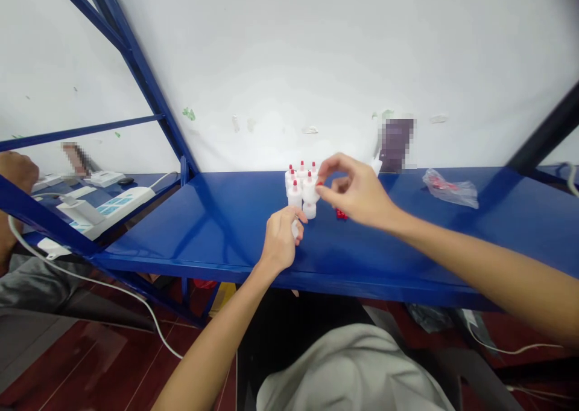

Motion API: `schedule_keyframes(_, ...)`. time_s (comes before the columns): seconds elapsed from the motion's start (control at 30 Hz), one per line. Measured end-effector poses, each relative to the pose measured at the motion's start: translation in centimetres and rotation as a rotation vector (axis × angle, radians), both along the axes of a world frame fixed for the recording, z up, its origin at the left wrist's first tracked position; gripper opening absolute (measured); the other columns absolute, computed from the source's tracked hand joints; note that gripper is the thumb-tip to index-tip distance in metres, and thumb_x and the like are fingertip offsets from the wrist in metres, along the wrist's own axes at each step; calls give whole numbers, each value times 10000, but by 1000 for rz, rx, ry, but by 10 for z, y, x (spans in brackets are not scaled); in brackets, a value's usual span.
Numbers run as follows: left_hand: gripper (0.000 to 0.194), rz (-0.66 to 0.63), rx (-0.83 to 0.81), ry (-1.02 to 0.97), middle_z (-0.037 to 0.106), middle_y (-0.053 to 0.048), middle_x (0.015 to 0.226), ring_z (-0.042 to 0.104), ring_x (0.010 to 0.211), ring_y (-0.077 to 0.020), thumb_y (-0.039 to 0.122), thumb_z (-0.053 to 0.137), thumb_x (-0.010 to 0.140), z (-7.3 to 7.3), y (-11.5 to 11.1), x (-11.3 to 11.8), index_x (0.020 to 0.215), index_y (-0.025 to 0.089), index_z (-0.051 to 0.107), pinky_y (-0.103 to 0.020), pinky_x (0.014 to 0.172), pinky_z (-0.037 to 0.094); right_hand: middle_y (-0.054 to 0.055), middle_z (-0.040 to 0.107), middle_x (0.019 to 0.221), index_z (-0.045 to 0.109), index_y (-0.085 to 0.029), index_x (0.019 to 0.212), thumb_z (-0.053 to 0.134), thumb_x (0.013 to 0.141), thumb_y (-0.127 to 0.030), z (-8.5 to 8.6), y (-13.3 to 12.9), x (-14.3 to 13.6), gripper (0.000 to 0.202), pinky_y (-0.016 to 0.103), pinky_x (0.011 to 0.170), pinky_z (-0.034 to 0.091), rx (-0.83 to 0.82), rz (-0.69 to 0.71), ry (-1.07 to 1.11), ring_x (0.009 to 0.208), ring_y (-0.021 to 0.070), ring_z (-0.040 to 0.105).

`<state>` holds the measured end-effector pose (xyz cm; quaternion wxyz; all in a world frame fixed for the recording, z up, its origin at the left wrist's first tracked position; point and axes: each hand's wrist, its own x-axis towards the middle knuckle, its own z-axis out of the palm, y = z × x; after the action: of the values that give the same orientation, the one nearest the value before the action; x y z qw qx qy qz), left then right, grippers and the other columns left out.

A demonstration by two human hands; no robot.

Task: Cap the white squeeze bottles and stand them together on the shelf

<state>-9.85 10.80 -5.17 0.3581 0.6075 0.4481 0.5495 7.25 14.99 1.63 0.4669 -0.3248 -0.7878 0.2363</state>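
White bottles (295,199) with red tips (295,183), upright in close group, small red caps (342,215) lying nearby, one red cap (319,184) lifted

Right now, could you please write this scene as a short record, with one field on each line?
Left hand: the hand grips a white piece, mostly hidden by fingers
Right hand: the hand pinches a small red cap
Group: white bottles with red tips, standing close together
Loose parts: small red pieces below the right hand
Right side: clear plastic bag with red contents
Surface: blue table
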Motion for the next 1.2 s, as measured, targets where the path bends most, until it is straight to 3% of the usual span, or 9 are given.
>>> schedule_keyframes(0.07, 432, 23, -12, 57, 511, 9, 531, 471, 487, -118, 409, 338, 946, 0, 2, 1, 678, 172, 580, -241, 510, 375, 26, 696, 930, 584, -189, 913, 647, 763, -199, 5, 22, 1, 163, 271, 567, 411, 27, -78, -129, 566, 96, 538)
schedule_keyframes(0.17, 412, 12, -6, 149, 530, 5, 545, 497, 516, -122, 356, 354, 936, 0, 2, 1, 639, 174, 573, -244, 544, 386, 26, 727, 886, 599, -189, 903, 652, 744, -178, -2, 44, -2, 168, 297, 661, 435, 62, -131, -277, 676, 147, 611)
schedule_keyframes(0.37, 439, 10, -22, 188, 526, 12, 529, 494, 521, -127, 392, 346, 954, -1, 2, 0, 637, 179, 563, -244, 556, 387, 47, 740, 934, 614, -191, 909, 667, 778, -235, -13, 45, -5, 147, 326, 754, 459, 60, -114, -412, 829, 197, 662)
schedule_keyframes(0.53, 481, 19, -24, 203, 526, 7, 530, 499, 530, -129, 434, 344, 964, -1, 2, 1, 628, 176, 572, -244, 560, 394, 50, 704, 839, 616, -192, 811, 602, 873, -397, -11, 40, 35, 215, 316, 678, 433, 37, -125, -436, 736, 181, 610)
schedule_keyframes(0.67, 500, 15, -34, 221, 528, 4, 535, 506, 542, -130, 446, 340, 971, -1, 1, 2, 627, 172, 577, -243, 560, 391, 49, 683, 851, 618, -198, 816, 581, 879, -445, -28, 42, 76, 257, 317, 658, 406, 37, -192, -581, 707, 176, 569)
schedule_keyframes(0.8, 501, -10, -40, 249, 531, 5, 544, 509, 553, -130, 458, 350, 975, -1, 1, 2, 637, 169, 580, -242, 564, 390, 62, 690, 920, 677, -196, 951, 589, 850, -429, -44, 46, 94, 269, 315, 664, 424, -34, -188, -725, 749, 196, 596)
schedule_keyframes(1.0, 485, -19, -51, 265, 532, 4, 544, 506, 556, -131, 438, 348, 974, -2, 2, 3, 647, 168, 585, -243, 563, 390, 57, 708, 894, 697, -196, 961, 546, 880, -431, -48, 49, 90, 291, 321, 679, 433, -94, -117, -744, 763, 203, 618)
schedule_keyframes(1.1, 502, -23, -52, 265, 533, 1, 539, 511, 558, -132, 444, 336, 977, -3, 2, 3, 641, 168, 587, -245, 568, 390, 39, 708, 839, 699, -202, 894, 568, 863, -362, -44, 45, 87, 210, 312, 645, 418, -70, -196, -722, 715, 189, 607)
schedule_keyframes(1.2, 504, -34, -44, 263, 527, 0, 530, 512, 554, -132, 430, 332, 973, -2, 3, 2, 626, 166, 583, -248, 573, 387, 16, 686, 734, 694, -194, 882, 594, 858, -341, -35, 28, 74, 179, 297, 606, 420, -31, -241, -533, 604, 154, 570)
